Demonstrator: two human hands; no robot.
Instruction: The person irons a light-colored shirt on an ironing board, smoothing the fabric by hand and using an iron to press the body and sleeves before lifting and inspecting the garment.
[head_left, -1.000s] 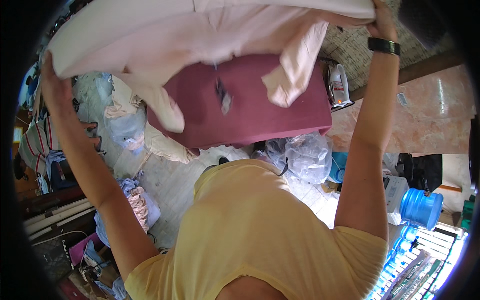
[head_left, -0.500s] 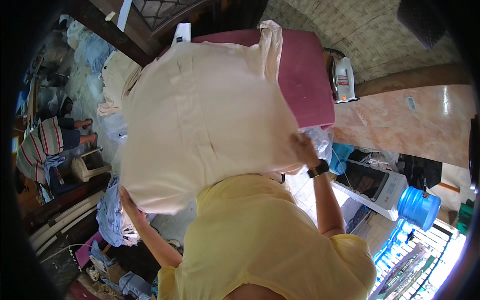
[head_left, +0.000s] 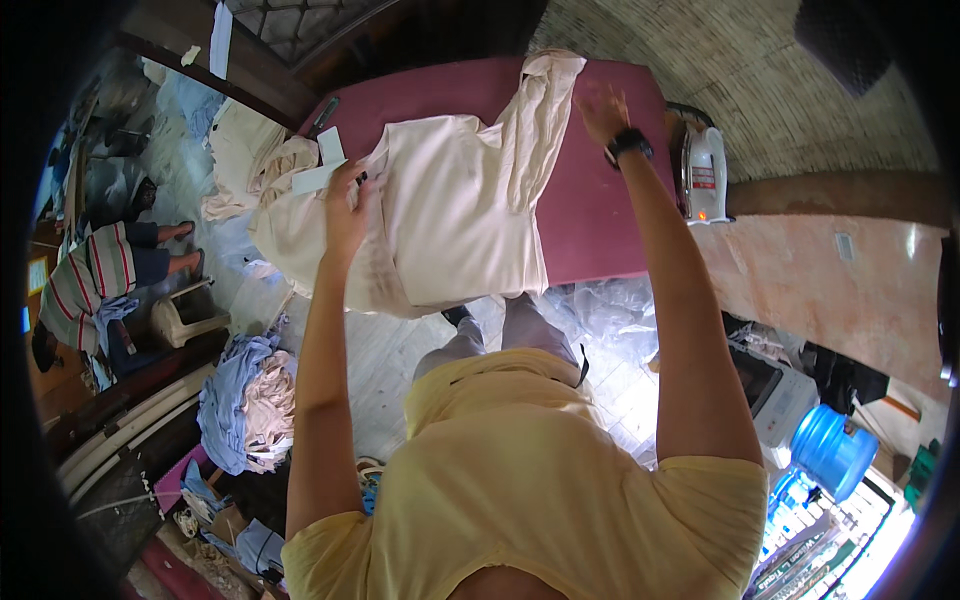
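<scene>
A cream long-sleeved shirt (head_left: 455, 215) lies over the maroon padded ironing surface (head_left: 597, 235), its lower edge hanging at the near side. One sleeve stretches toward the far edge. My left hand (head_left: 346, 208) is closed on a fold of the shirt near its left side, next to white card-like pieces (head_left: 316, 181); the fingertips are partly hidden. Just right of the sleeve, my right hand (head_left: 604, 116) hovers over the padded surface, fingers apart and slightly blurred, holding nothing. A white iron (head_left: 704, 172) with a glowing orange light stands at the right end.
More cream garments (head_left: 240, 155) hang at the left end of the padded surface. Blue and cream clothes (head_left: 240, 405) are heaped at lower left. Another person (head_left: 100, 275) is at far left near a beige stool (head_left: 188, 318). A blue water jug (head_left: 832, 450) stands at right.
The shirt, held up and spread by both hands before, now lies lower on the padded surface. My left hand moved forward and right; my right hand let go and reached forward.
</scene>
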